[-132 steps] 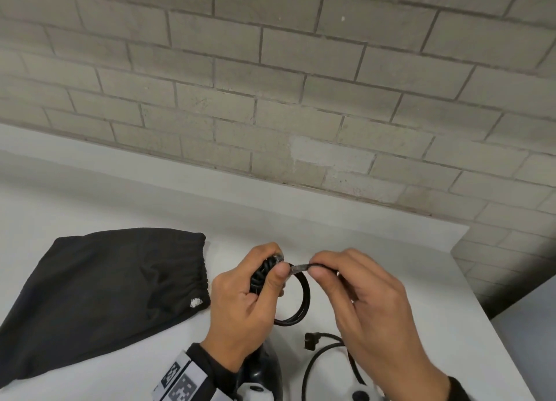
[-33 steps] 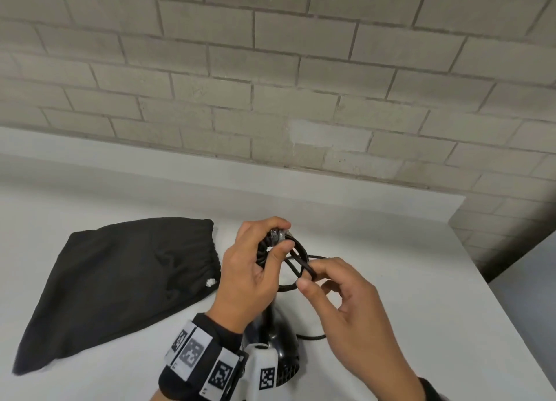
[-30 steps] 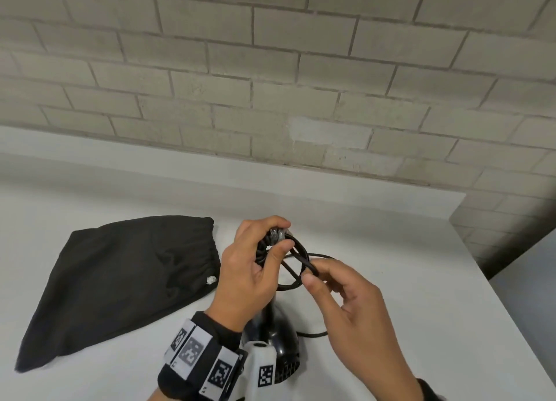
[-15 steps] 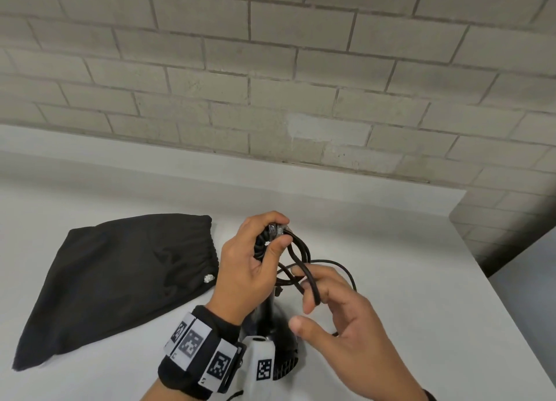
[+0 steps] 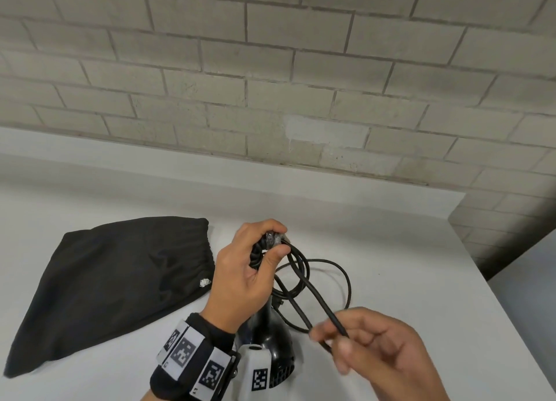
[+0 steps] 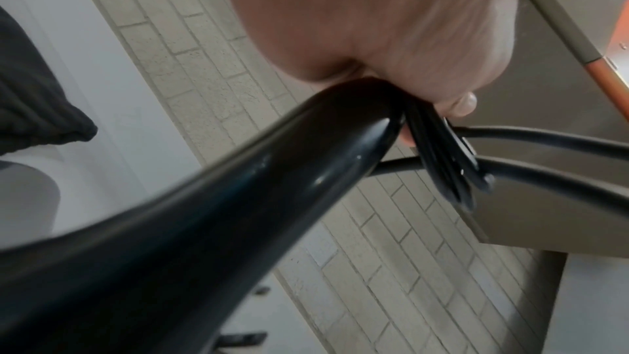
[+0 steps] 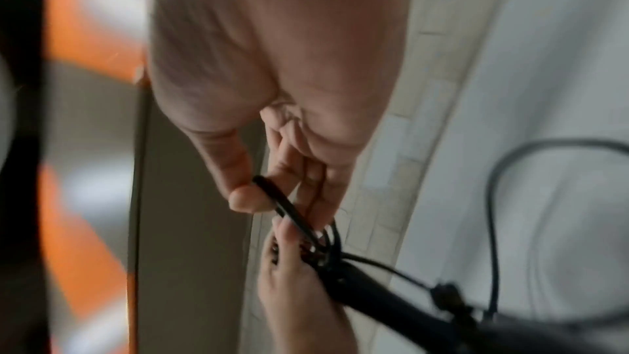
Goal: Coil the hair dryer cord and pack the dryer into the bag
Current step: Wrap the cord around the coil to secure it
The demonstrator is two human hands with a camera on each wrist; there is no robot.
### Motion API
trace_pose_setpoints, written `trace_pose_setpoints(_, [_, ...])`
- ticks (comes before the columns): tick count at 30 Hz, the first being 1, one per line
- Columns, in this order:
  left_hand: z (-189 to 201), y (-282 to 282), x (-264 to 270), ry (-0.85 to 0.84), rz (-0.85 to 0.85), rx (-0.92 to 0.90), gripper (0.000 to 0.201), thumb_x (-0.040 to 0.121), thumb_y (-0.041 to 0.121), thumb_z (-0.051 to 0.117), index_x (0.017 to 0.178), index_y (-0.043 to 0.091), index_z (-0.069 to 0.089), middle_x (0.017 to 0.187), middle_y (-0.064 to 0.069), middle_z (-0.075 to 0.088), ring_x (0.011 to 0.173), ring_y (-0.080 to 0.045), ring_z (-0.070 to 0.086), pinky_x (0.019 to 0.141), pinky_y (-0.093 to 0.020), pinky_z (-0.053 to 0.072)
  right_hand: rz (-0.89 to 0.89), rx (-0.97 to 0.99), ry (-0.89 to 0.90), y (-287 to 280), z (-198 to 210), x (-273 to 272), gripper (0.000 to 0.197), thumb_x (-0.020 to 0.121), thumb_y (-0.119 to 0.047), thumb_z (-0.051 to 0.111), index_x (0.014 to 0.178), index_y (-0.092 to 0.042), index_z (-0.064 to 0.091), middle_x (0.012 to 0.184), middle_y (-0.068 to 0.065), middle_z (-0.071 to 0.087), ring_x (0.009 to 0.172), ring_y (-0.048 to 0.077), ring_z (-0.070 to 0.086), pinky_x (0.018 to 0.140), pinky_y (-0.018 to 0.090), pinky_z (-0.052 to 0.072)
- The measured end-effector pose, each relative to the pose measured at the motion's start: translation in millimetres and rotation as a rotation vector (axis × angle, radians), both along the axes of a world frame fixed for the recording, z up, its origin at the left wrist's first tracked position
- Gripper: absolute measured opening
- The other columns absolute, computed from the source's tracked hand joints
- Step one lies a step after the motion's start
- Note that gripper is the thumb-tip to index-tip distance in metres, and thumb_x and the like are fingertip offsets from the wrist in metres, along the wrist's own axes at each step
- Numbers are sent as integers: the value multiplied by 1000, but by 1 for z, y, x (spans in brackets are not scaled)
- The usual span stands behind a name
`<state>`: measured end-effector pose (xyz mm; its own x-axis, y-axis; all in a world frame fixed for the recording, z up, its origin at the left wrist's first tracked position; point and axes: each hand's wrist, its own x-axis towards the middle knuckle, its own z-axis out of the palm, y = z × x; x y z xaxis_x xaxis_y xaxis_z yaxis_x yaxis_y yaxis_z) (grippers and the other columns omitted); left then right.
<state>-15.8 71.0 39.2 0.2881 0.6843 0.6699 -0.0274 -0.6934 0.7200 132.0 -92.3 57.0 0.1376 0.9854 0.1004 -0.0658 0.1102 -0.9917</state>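
My left hand (image 5: 252,268) grips the top of the black hair dryer's handle (image 6: 238,198), thumb pressed over the gathered cord loops (image 6: 445,160). The dryer (image 5: 270,340) stands with its body down near my left wrist, partly hidden by it. My right hand (image 5: 376,352) pinches a strand of the black cord (image 5: 319,304) between thumb and fingers (image 7: 245,198), held below and right of the left hand. A slack loop (image 5: 346,280) lies on the white table. The black drawstring bag (image 5: 114,280) lies flat to the left, its gathered mouth toward the dryer.
The white table (image 5: 376,235) ends at a brick wall (image 5: 270,84) behind and drops off at the right edge (image 5: 481,280). Bare tabletop lies beyond and right of the hands.
My right hand has drawn the cord strand down and to the right, away from the left hand. Earlier it pinched the cord beside the left thumb. More loops sit under the left thumb.
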Motion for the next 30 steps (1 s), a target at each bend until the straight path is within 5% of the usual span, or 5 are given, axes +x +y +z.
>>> trace_pose_setpoints(4, [0, -6, 6, 0, -49, -15, 19, 94, 34, 59, 110, 24, 61, 90, -2, 65, 79, -16, 65, 74, -21, 50, 214, 115, 325, 1, -18, 5, 16, 81, -23, 76, 85, -14, 64, 79, 2, 72, 78, 30, 61, 111, 41, 38])
trace_pose_setpoints(12, [4, -3, 10, -27, -6, -38, 20, 93, 28, 58, 108, 16, 64, 92, 1, 67, 84, -8, 65, 78, -10, 46, -156, 362, -352, 16, -44, -16, 13, 83, -19, 74, 80, -29, 66, 141, -2, 54, 130, 23, 52, 105, 30, 43])
trace_pose_setpoints(19, [5, 0, 7, -29, -5, -56, 17, 93, 29, 58, 107, 20, 62, 92, 6, 66, 77, -11, 63, 73, -12, 47, -307, 348, -400, 32, -38, -23, 28, 77, 3, 76, 87, -23, 75, 112, -8, 72, 106, 16, 69, 89, 25, 54])
trace_pose_setpoints(25, [3, 0, 3, -65, 4, -69, 16, 93, 28, 59, 107, 22, 62, 92, 9, 65, 74, -10, 63, 71, -15, 49, -398, 180, 121, 19, -14, -15, 15, 59, -17, 87, 70, -21, 77, 69, 17, 74, 68, 28, 75, 65, 23, 59])
trace_pose_setpoints(30, [2, -1, 0, -67, 23, -59, 15, 92, 28, 58, 106, 22, 61, 93, 11, 65, 78, -8, 64, 74, -12, 48, -303, -14, 426, -4, -15, 23, 67, 29, -38, 100, 80, 0, 77, 54, 19, 57, 52, 28, 63, 62, 37, 59])
